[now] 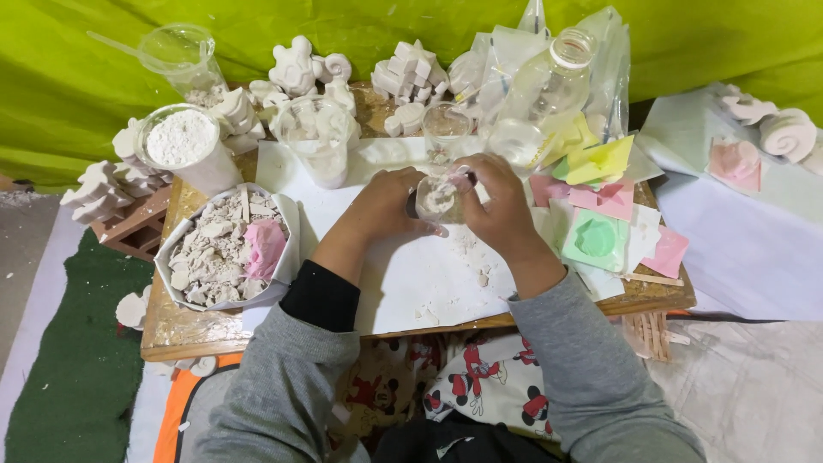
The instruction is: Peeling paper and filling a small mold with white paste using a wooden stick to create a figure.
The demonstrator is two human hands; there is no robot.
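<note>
A low wooden table (411, 330) carries a white sheet (411, 274). Over its middle, the left hand (386, 206) is wrapped around a small clear cup (439, 199), and the right hand (497, 201) pinches its rim from the right.

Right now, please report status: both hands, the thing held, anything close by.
Left hand, right hand: both gripping small clear plastic cup of white plaster bits. White crumbs on white paper sheet underneath.

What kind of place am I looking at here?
Probably a small home craft corner for plaster casting: a low wooden table holds white plaster figurines, a clear plastic cup of white powder and a green flexible mould, against a lime-green cloth backdrop.
</note>
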